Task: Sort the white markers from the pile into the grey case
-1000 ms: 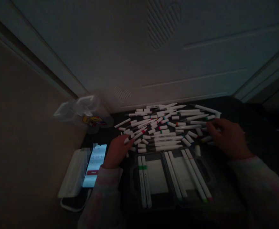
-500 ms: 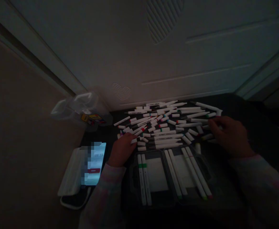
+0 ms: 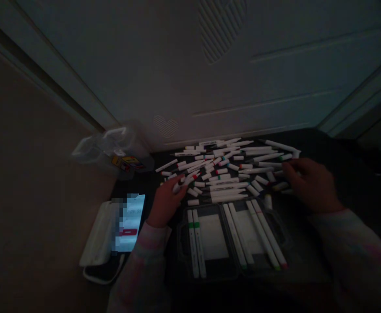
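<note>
A heap of white markers and loose caps (image 3: 229,167) lies on a dark surface in front of me. My left hand (image 3: 166,201) rests at the heap's left edge, fingers curled around small white pieces, likely caps or a marker. My right hand (image 3: 311,184) lies curled over markers at the heap's right edge; whether it holds one is hidden in the dim light. Just below the heap sits a dark tray (image 3: 215,274) with compartments; two markers (image 3: 195,241) lie in its left part and several (image 3: 259,237) in its right.
A lit phone (image 3: 130,221) rests on a white case (image 3: 95,237) to the left. A clear plastic container (image 3: 115,150) stands at the back left. A white panelled door (image 3: 226,87) rises behind the heap. The room is very dark.
My left hand has shifted slightly up into the heap's left edge. My right hand has barely moved. The view drifted a little.
</note>
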`<action>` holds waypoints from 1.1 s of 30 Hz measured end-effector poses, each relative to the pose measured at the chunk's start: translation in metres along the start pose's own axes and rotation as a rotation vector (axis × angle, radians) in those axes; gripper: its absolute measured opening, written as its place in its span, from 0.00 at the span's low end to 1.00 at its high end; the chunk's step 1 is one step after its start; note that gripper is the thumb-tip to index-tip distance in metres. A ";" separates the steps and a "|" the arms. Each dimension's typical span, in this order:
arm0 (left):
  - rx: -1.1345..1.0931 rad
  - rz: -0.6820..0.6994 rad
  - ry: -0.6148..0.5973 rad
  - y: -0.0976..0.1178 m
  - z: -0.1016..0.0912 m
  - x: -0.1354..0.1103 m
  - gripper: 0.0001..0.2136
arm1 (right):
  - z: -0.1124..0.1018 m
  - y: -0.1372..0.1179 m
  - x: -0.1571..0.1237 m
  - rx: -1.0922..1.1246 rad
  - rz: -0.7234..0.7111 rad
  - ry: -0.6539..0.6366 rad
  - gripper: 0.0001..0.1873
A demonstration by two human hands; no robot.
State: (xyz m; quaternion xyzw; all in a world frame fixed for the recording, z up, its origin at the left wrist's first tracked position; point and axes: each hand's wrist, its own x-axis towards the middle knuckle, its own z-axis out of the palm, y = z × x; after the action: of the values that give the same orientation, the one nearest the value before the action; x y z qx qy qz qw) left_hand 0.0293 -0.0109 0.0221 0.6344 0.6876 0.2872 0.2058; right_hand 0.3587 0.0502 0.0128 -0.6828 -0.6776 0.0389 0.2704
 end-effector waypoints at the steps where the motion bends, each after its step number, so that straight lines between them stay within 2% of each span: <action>1: -0.151 -0.051 0.020 0.002 -0.002 0.000 0.16 | 0.000 0.000 0.000 0.005 -0.002 0.003 0.13; 5: -1.107 -0.320 -0.043 0.007 -0.010 0.000 0.17 | 0.001 0.000 -0.001 0.023 0.007 0.010 0.12; 6: -1.267 -0.365 -0.069 0.007 -0.011 0.000 0.16 | 0.001 0.000 0.000 0.022 0.010 0.003 0.13; 8: -1.452 -0.429 -0.088 0.007 -0.013 0.002 0.13 | 0.002 0.000 0.000 0.019 0.024 -0.001 0.13; 12: -1.596 -0.510 -0.062 0.005 -0.015 0.004 0.08 | 0.003 0.001 0.000 0.030 0.037 -0.001 0.12; 21: -1.532 -0.510 -0.046 0.004 -0.016 0.006 0.05 | 0.003 0.002 0.000 0.043 0.046 -0.002 0.13; 26: -1.362 -0.470 -0.003 0.005 -0.013 0.005 0.04 | 0.007 0.006 0.002 0.054 0.037 0.036 0.13; 29: -1.225 -0.422 0.083 0.004 -0.009 0.004 0.06 | 0.008 0.006 0.002 0.064 0.031 0.048 0.13; 31: -1.039 -0.365 0.173 0.003 -0.005 0.002 0.09 | 0.007 0.006 0.001 0.076 0.023 0.044 0.13; 33: -0.613 -0.255 0.220 0.002 -0.002 0.000 0.12 | 0.006 0.005 0.001 0.094 0.013 0.038 0.12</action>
State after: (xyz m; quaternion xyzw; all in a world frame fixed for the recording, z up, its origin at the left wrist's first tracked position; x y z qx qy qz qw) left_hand 0.0293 -0.0110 0.0244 0.4173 0.6612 0.5188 0.3458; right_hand 0.3609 0.0534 0.0057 -0.6745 -0.6652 0.0592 0.3148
